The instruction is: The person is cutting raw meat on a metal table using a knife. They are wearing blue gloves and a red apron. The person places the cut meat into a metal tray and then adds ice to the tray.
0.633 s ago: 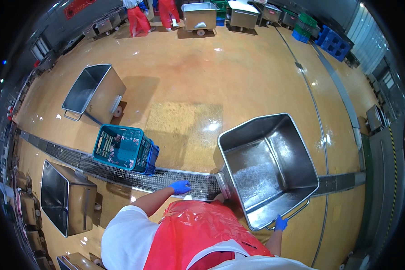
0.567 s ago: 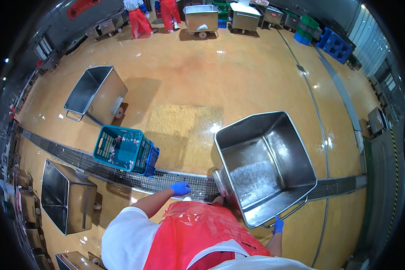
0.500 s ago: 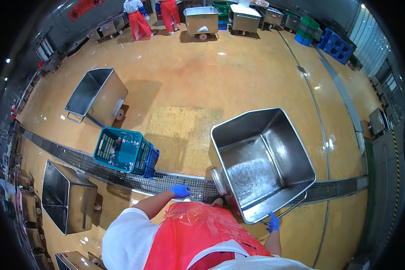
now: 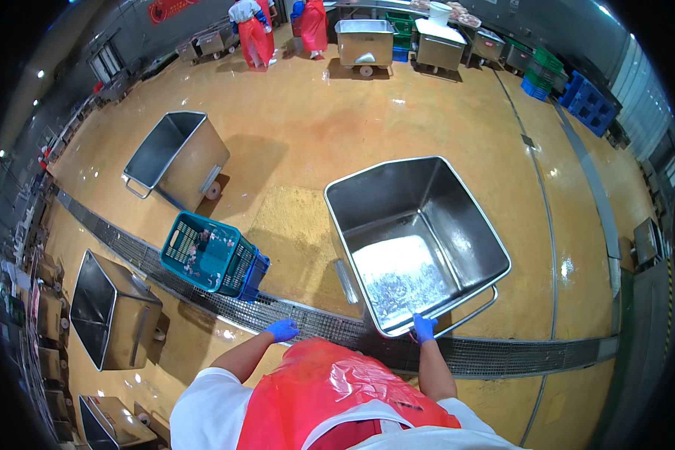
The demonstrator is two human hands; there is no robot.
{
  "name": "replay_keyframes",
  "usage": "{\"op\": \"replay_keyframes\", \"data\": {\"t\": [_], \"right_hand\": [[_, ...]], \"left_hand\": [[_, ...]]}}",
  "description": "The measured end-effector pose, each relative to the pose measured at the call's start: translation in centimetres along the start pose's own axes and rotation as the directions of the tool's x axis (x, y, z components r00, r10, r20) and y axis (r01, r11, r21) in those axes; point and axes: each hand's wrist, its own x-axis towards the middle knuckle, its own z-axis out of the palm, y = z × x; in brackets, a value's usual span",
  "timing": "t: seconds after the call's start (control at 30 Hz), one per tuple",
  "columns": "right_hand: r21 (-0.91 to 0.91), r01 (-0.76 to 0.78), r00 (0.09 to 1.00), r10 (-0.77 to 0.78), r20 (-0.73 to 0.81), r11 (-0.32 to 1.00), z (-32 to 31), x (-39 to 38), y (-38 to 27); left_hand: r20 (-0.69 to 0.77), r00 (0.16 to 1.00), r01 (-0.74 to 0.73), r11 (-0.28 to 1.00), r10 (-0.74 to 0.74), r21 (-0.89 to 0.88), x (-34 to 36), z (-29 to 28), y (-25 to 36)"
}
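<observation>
A large steel tub cart (image 4: 405,277) stands in front of me, its wet inside bare metal. My right hand (image 4: 424,328), in a blue glove, is closed on its near rim, where the bar handle (image 4: 469,311) joins. My left hand (image 4: 282,330), also gloved in blue, hangs free with nothing in it, its fingers loosely stretched. Nearest to it is a teal plastic crate (image 4: 202,251) with scraps inside, stacked on a blue crate (image 4: 253,277) beside the floor drain.
A grated drain (image 4: 330,324) crosses the floor. Steel carts stand left, one (image 4: 176,161) beyond the crates and another (image 4: 116,311) nearer. People in red aprons (image 4: 255,37) stand at the back beside more carts (image 4: 365,49), with blue pallets (image 4: 589,105) at the far right.
The large tub cart has turned slightly and moved left and away, with my right hand on its rim. My left hand has shifted a little left.
</observation>
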Motion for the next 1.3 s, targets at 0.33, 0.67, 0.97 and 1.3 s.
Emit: {"op": "replay_keyframes", "data": {"t": [0.33,0.67,0.97,1.3], "right_hand": [[-0.392,0.378,0.924,-0.314,0.219,0.839,-6.0,13.4,-13.4],[0.701,-0.225,0.922,-0.086,0.379,0.677,-21.8,26.9,-20.3],[0.508,-0.004,0.974,0.117,-0.192,0.862,-34.9,39.8,-11.5],[0.065,0.066,0.998,-0.065,-0.016,0.996,-46.8,59.5,-16.9]], "left_hand": [[0.035,0.994,0.107,0.985,-0.103,-0.138,5.9,-3.9,3.9],[0.016,0.975,-0.222,0.973,0.222,0.067,26.1,-19.8,14.6],[-0.111,0.974,-0.179,0.973,0.196,0.142,39.8,-32.1,23.4],[-0.233,0.931,0.344,0.886,-0.280,0.311,49.5,-39.0,25.3]]}}
